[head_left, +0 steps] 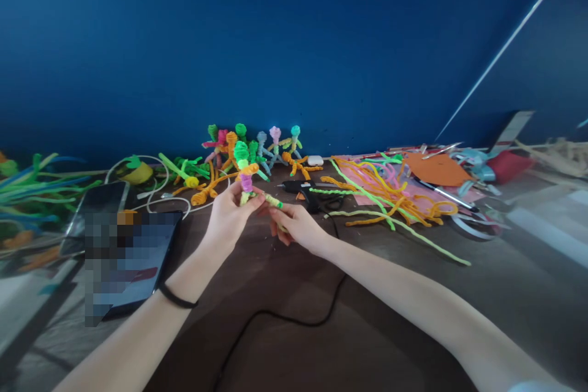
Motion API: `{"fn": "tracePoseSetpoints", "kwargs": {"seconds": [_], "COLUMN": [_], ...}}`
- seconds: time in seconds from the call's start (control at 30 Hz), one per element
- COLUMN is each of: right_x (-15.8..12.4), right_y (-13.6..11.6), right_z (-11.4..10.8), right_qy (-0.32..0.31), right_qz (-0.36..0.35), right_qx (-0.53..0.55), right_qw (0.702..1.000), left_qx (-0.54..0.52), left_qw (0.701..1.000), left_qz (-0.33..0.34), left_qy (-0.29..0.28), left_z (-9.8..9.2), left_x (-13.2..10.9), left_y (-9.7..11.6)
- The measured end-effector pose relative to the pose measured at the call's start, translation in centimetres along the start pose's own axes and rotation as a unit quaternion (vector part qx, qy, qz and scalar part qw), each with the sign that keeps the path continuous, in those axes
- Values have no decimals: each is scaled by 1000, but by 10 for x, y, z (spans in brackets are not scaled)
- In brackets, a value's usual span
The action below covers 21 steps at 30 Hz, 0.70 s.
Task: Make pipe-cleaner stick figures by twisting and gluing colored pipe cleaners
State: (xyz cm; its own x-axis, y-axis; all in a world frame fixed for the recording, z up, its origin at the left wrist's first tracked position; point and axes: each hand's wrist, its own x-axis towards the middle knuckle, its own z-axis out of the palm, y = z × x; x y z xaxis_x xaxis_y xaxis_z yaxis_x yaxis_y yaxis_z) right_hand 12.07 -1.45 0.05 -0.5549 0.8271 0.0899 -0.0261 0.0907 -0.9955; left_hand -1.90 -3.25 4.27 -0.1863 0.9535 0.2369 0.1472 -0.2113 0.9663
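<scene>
My left hand (233, 211) is closed around the lower body of a pipe cleaner figure (247, 179), which stands upright between the fingers. Its head is green, with orange and purple coils below. A pale yellow limb with a green tip (274, 201) sticks out to the right. On that limb's tip the fingers of my right hand (294, 225) are pinched. Part of the figure is covered by my fingers. Behind my hands several finished-looking pipe cleaner figures (275, 135) lean by the blue wall.
A black glue gun (298, 187) lies just beyond my right hand, its cord crossing the table. Loose pipe cleaners (390, 196), an orange sheet (436, 168) and scissors lie to the right. On the left are a tablet (142, 263), a phone (96, 214) and a white cable (165, 180).
</scene>
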Motion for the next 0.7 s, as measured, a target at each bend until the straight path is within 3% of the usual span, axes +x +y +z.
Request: {"fn": "tracePoseSetpoints", "kwargs": {"seconds": [0.17, 0.27, 0.37, 0.53, 0.7], "right_x": [-2, -2, -3, -6, -3], "right_y": [-3, -4, -5, -9, -11], "right_z": [2, 2, 2, 0, -9], "right_qy": [-31, -59, -75, 11, 57], "right_qz": [-2, 34, 23, -106, -173], "right_qx": [-45, -26, -63, -267, -344], "right_qw": [999, 997, 995, 958, 921], "left_qx": [224, 287, 318, 371, 398], "left_qw": [970, 951, 940, 916, 905], "left_qz": [86, 108, 117, 149, 134], "left_qy": [32, 41, 39, -10, -70], "left_z": [-2, -3, -3, -4, -10], "left_x": [-3, -5, -6, -6, -2], "left_y": [3, 2, 1, 2, 6]}}
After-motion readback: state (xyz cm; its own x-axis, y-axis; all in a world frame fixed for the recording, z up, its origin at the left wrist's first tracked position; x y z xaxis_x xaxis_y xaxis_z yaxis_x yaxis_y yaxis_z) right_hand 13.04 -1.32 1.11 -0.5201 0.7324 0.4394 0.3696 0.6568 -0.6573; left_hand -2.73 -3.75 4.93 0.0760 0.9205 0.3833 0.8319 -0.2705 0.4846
